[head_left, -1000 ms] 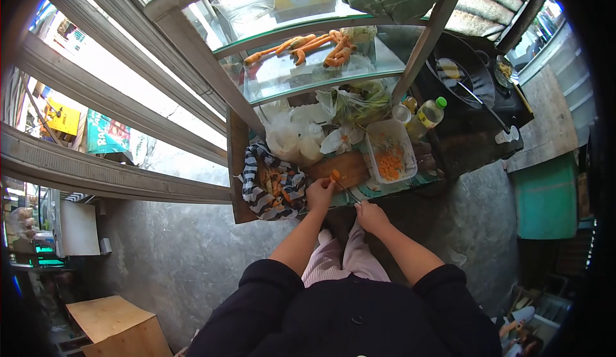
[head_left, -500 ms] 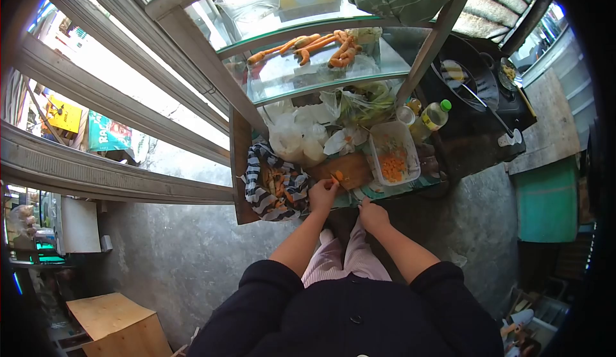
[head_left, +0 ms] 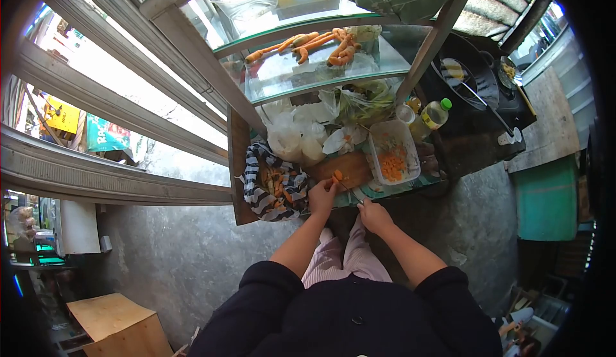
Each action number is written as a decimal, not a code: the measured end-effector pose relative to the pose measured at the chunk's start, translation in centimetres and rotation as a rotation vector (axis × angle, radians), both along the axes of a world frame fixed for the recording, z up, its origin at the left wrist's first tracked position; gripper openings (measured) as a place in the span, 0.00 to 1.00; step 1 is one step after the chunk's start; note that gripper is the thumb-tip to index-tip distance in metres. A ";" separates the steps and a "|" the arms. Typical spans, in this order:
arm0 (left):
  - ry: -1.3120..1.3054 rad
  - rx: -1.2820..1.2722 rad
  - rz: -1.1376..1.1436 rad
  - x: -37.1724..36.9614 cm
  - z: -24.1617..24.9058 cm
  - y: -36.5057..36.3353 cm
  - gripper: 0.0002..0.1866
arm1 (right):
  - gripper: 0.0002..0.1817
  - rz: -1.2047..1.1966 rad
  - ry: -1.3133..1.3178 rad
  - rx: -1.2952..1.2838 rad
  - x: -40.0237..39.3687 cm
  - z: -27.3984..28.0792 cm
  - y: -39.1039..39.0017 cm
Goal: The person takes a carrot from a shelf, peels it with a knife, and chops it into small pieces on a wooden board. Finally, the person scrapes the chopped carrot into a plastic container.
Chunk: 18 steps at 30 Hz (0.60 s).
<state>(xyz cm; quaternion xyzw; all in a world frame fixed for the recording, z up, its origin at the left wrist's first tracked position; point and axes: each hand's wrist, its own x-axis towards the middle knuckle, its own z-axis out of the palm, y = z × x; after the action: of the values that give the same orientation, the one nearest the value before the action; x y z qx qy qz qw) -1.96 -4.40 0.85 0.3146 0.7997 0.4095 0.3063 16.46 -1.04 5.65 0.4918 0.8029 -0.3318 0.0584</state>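
Observation:
My left hand (head_left: 322, 198) pinches a small orange carrot piece (head_left: 337, 174) at the front of a brown wooden cutting board (head_left: 351, 165). In my right hand (head_left: 375, 217) is a knife (head_left: 348, 191), its handle mostly hidden by my fingers and its thin blade pointing towards the carrot. Whether the blade touches the carrot is too small to tell. Right of the board stands a clear plastic container (head_left: 414, 158) with chopped carrot (head_left: 393, 166) inside. On the left, a black-and-white striped plastic bag (head_left: 253, 193) holds what look like carrot peelings (head_left: 277, 183).
Whole carrots (head_left: 314, 43) lie on a glass shelf above the board. Behind it sit white plastic bags (head_left: 292, 135) and leafy greens (head_left: 366, 103). A green-capped bottle (head_left: 433, 118) stands near a stove with a black wok (head_left: 471, 78). A wooden post (head_left: 212, 68) rises at left.
The knife in my right hand has come up and left, its blade now nearer the carrot piece. My left hand stays almost in place.

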 end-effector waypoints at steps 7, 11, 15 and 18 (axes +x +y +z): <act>0.133 0.052 -0.037 -0.1 -1.7 -0.1 0.16 | 0.17 0.014 -0.060 -0.020 -0.6 -0.1 0.1; 0.141 0.046 -0.052 -0.5 -2.2 -0.1 0.15 | 0.17 0.030 -0.063 -0.026 -0.8 -1.1 0.1; -0.037 -0.007 -0.037 -0.6 -1.9 0.2 0.15 | 0.17 0.022 -0.114 -0.037 -1.1 -0.8 0.3; 0.033 -0.027 -0.044 -0.5 -1.1 0.1 0.15 | 0.17 0.011 -0.133 -0.044 -1.3 -0.6 0.0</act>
<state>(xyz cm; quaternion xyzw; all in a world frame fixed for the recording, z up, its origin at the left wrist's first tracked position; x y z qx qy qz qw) -2.47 -4.30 -0.23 0.3345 0.8030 0.3866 0.3064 15.18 -1.06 5.06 0.5068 0.7925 -0.3156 0.1242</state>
